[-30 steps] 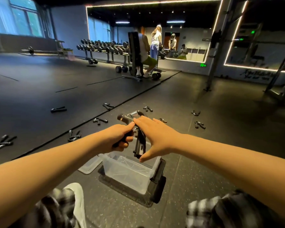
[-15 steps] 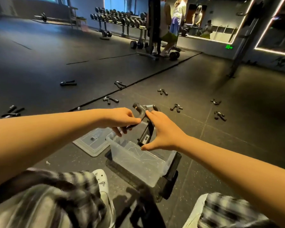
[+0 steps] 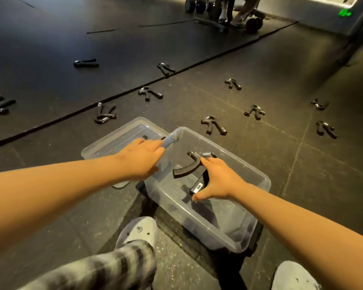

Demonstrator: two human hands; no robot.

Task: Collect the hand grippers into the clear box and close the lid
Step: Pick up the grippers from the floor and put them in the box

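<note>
Right hand (image 3: 218,181) fingers wrap one handle of the black, steel-sprung hand gripper (image 3: 187,169), held inside the clear plastic box (image 3: 218,227); left hand (image 3: 140,160) curls at the box's corner, its hold unclear; the gripper looks rigid and light, best taken by its padded handles.

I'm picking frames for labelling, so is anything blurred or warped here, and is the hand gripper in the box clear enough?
Head view: the plaid trouser leg at the bottom is motion-smeared; the hand gripper held by the right hand inside the clear box is fairly sharp; wide-angle distortion enlarges the left forearm near the edge; light is dim.
</note>
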